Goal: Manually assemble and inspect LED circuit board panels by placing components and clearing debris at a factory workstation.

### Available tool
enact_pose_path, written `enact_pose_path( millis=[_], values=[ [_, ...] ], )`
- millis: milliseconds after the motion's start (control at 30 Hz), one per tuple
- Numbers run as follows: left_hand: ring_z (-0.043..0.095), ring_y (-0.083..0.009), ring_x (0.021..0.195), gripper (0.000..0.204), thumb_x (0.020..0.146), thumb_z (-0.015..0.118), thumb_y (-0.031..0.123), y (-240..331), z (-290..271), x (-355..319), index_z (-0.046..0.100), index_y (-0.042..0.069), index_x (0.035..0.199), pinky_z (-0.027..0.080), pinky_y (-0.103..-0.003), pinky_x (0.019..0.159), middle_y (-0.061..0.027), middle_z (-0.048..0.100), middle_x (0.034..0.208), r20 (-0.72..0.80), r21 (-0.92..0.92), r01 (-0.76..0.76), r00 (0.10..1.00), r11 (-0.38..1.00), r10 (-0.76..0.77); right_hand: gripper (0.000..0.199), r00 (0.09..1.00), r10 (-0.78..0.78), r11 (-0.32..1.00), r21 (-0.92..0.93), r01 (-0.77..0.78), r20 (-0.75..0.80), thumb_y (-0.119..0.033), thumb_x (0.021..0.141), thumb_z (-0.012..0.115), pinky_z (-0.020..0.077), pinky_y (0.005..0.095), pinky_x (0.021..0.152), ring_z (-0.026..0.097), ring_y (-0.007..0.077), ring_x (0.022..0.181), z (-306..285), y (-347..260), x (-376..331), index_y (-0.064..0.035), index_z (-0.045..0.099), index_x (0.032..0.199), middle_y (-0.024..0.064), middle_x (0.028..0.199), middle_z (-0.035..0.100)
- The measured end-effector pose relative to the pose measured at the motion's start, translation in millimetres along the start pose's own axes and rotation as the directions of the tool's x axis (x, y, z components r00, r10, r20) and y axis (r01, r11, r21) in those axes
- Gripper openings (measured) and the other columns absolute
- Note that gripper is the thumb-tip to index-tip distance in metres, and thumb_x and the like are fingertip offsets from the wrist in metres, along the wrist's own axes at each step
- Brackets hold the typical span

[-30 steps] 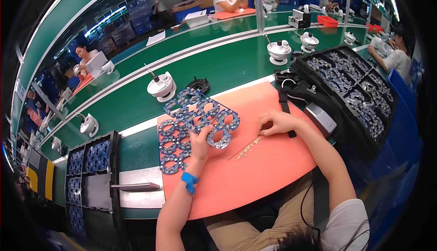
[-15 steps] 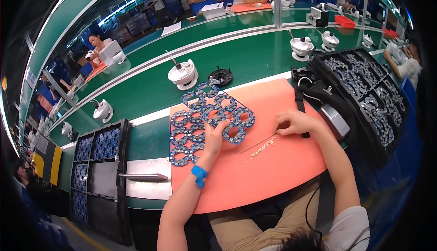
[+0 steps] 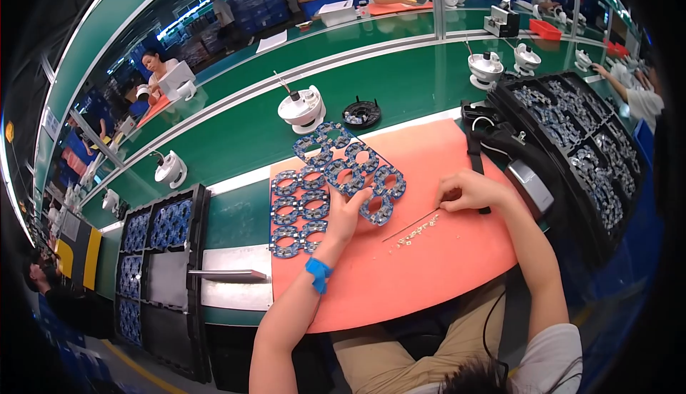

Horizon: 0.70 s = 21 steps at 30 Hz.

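My left hand (image 3: 346, 217) grips the lower edge of a blue circuit board panel (image 3: 366, 158) made of several ring-shaped boards, holding it tilted above the orange mat (image 3: 457, 265). A second blue ring-board panel (image 3: 286, 210) lies on the mat just left of it, partly covered by the first. My right hand (image 3: 464, 192) pinches one end of a thin, dark rod-like tool (image 3: 411, 226), which slants down to the left over the mat. Close below the tool is a scatter of small pale pieces (image 3: 418, 233). A blue band (image 3: 318, 275) wraps my left wrist.
At left stands a black divided tray (image 3: 169, 279) with blue boards; at right, another black tray (image 3: 572, 136) holds many small boards. A metal handle (image 3: 232, 275) sits left of the mat. White devices (image 3: 301, 110) and a black disc (image 3: 361, 113) stand on the green belt. Other people work beyond.
The white devices and black disc on the belt have shifted right. Both my hands keep their grips, nearly still. The person across the belt now holds a round part.
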<state>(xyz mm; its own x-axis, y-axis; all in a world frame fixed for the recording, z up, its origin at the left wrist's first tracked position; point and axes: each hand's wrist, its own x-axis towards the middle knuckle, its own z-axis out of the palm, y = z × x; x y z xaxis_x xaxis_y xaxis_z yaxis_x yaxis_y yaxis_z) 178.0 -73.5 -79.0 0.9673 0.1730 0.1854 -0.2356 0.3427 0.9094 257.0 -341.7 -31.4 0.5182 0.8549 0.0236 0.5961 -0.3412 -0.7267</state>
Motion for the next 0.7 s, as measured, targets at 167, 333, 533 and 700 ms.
enact_pose_path(
  millis=[167,333,533,700],
  values=[
    [0.055,-0.0244,0.112,0.052,0.082,0.057,0.001,-1,0,-1,0.035,0.001,0.129,0.043,-0.035,0.096,-0.0136,0.054,0.124,0.025,0.069,-0.023,0.999,0.997,0.021,0.016,0.996,0.000,1.000,0.002,0.000,0.088,-0.007,0.075,0.065,0.0489,0.0287,0.066,0.060,0.0168,0.071,-2,-4,-7,-0.0025,0.070,0.090,0.0076,0.082,0.064],
    [0.053,-0.0219,0.114,0.055,0.085,0.058,-0.001,2,-2,-1,0.028,0.002,0.131,0.044,-0.034,0.096,-0.0118,0.048,0.125,0.070,0.109,0.003,0.997,0.994,-0.011,0.015,0.999,-0.005,1.000,0.012,0.004,0.053,-0.007,0.075,0.064,0.0487,0.0286,0.065,0.060,0.0168,0.070,3,-4,-13,-0.0018,0.069,0.089,0.0081,0.080,0.064],
    [0.054,-0.0211,0.112,0.053,0.085,0.058,-0.001,2,-5,0,0.030,0.002,0.130,0.046,-0.034,0.095,-0.0112,0.048,0.125,0.072,0.114,-0.014,0.997,0.993,0.005,0.013,1.000,0.020,1.000,0.011,-0.020,-0.002,-0.004,0.076,0.063,0.0502,0.0271,0.069,0.062,0.0167,0.076,7,-11,-15,-0.0016,0.069,0.087,0.0075,0.083,0.065],
    [0.053,-0.0197,0.112,0.057,0.085,0.059,0.001,3,-4,-2,0.026,0.002,0.132,0.046,-0.033,0.095,-0.0113,0.047,0.127,0.077,0.154,-0.023,0.997,0.988,0.011,0.012,0.997,-0.015,1.000,0.004,0.015,0.080,-0.004,0.076,0.063,0.0498,0.0270,0.068,0.062,0.0165,0.077,6,-9,-17,-0.0018,0.069,0.086,0.0075,0.082,0.065]
  ],
)
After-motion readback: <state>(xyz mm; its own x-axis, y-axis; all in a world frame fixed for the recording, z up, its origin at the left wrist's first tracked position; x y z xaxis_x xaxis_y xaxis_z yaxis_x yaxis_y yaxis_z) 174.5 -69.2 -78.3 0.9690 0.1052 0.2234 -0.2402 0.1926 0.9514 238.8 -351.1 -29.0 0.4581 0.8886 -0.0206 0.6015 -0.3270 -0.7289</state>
